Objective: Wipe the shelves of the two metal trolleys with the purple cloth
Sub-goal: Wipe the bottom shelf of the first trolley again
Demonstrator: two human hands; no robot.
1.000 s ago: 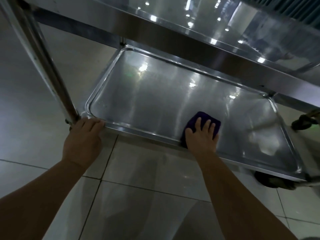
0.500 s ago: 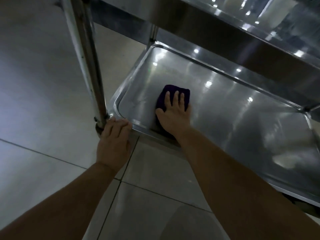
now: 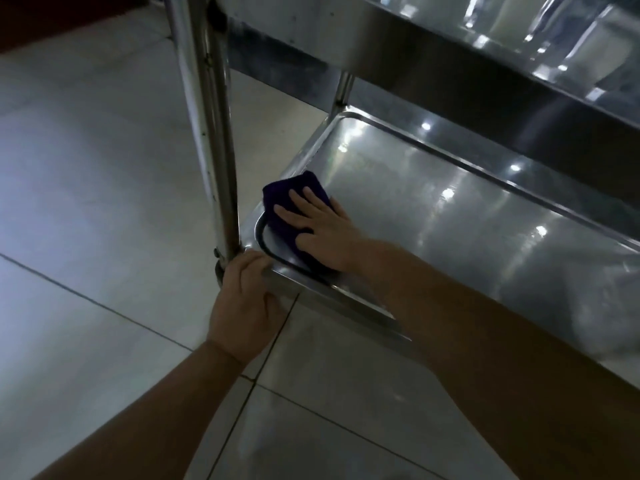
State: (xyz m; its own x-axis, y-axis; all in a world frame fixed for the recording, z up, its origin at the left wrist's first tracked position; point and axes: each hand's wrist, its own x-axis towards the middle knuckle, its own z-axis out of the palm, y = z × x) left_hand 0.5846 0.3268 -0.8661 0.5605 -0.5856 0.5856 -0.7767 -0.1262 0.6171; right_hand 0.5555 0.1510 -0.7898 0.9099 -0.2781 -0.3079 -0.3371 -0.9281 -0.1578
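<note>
The purple cloth (image 3: 294, 206) lies folded in the near left corner of the trolley's bottom shelf (image 3: 450, 216), a shiny steel tray with a raised rim. My right hand (image 3: 322, 233) lies flat on the cloth, fingers spread, pressing it onto the tray. My left hand (image 3: 246, 303) grips the tray's near left corner, right at the foot of the upright steel post (image 3: 211, 126). A second shelf (image 3: 450, 39) of the same trolley hangs above, at the top of the view.
Pale tiled floor (image 3: 104, 202) surrounds the trolley on the left and in front. The upright post stands just left of both hands. A thinner rear post (image 3: 341, 91) rises at the tray's far left corner.
My right hand has slid the cloth leftward along the bottom shelf, from its middle front to the near left corner. My left hand has kept its hold on the corner.
</note>
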